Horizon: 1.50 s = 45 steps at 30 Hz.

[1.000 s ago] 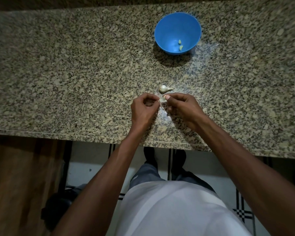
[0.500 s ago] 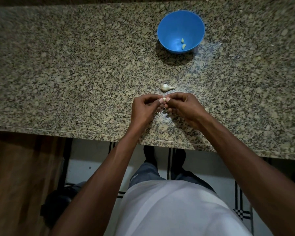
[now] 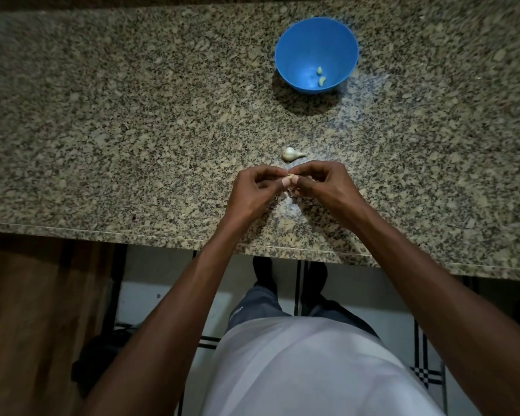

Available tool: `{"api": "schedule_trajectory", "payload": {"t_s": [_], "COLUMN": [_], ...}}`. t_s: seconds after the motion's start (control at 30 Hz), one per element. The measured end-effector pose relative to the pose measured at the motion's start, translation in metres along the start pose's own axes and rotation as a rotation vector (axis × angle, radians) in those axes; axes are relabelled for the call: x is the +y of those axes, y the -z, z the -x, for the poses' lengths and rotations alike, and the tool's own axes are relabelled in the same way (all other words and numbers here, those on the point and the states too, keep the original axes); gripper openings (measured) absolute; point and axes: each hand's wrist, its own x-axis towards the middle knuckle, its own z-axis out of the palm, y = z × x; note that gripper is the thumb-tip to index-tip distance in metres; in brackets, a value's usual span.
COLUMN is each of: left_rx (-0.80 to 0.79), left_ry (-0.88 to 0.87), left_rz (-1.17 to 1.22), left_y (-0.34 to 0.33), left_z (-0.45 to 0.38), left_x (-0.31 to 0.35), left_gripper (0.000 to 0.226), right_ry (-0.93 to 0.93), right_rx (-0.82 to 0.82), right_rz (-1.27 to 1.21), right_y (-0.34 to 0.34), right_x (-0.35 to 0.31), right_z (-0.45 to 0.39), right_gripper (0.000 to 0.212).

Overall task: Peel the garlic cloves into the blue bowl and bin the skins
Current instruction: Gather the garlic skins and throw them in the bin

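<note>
unpeeled clove [image 3: 291,154] blocks path to bowl [image 3: 294,34]

You stand in home kitchen. Speckled stone counter [image 3: 132,130] under your hands. Blue bowl [image 3: 297,55] with peeled garlic bits [image 3: 321,76] beyond right hand [image 3: 324,187]. Tiled floor [image 3: 168,283] and wooden cupboard [image 3: 36,310] below hands.

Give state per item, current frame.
Bowl: upright on counter, holds two peeled cloves.
Unpeeled clove: on counter, beyond the hands, untouched.
Held clove: pinched between both hands, mostly hidden.
Left hand: pinching held clove.
Right hand: pinching held clove.
Skins: on counter under hands.
</note>
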Motion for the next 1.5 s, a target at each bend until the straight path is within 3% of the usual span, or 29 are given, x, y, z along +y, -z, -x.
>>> {"api": "schedule_trajectory", "payload": {"t_s": [0.47, 0.6, 0.77, 0.9, 1.03, 1.17, 1.3, 1.5], "left_rx": [-0.098, -0.098, -0.012, 0.106, 0.191, 0.199, 0.098, 0.135], "left_ry": [0.23, 0.222, 0.207, 0.097, 0.113, -0.04, -0.108, -0.083], "left_rz": [0.429, 0.353, 0.323, 0.131, -0.024, -0.046, -0.111, 0.004], "left_y": [0.006, 0.004, 0.002, 0.006, 0.006, 0.003, 0.0, -0.004], "left_z": [0.004, 0.003, 0.0, 0.0, -0.004, 0.001, 0.006, 0.002], "left_x": [0.003, 0.0, 0.0, -0.002, -0.007, -0.002, 0.003, -0.001], "left_gripper": [0.011, 0.015, 0.023, 0.014, 0.02, 0.013, 0.022, 0.015], "right_ry": [0.016, 0.024, -0.097, -0.174, -0.195, -0.197, -0.16, -0.009], "right_rx": [-0.055, -0.035, -0.043, -0.056, -0.055, -0.043, -0.019, 0.002], "right_rz": [-0.061, -0.077, -0.267, -0.396, -0.439, -0.474, -0.43, -0.254], "right_y": [0.001, -0.002, -0.001, 0.003, 0.005, 0.002, -0.002, -0.004], "right_x": [0.001, 0.002, 0.006, 0.007, 0.007, 0.007, 0.006, 0.005], "right_z": [0.002, 0.003, -0.001, -0.001, 0.0, 0.0, -0.001, -0.003], "right_gripper": [0.024, 0.023, 0.028, 0.031, 0.03, 0.025, 0.026, 0.022]}}
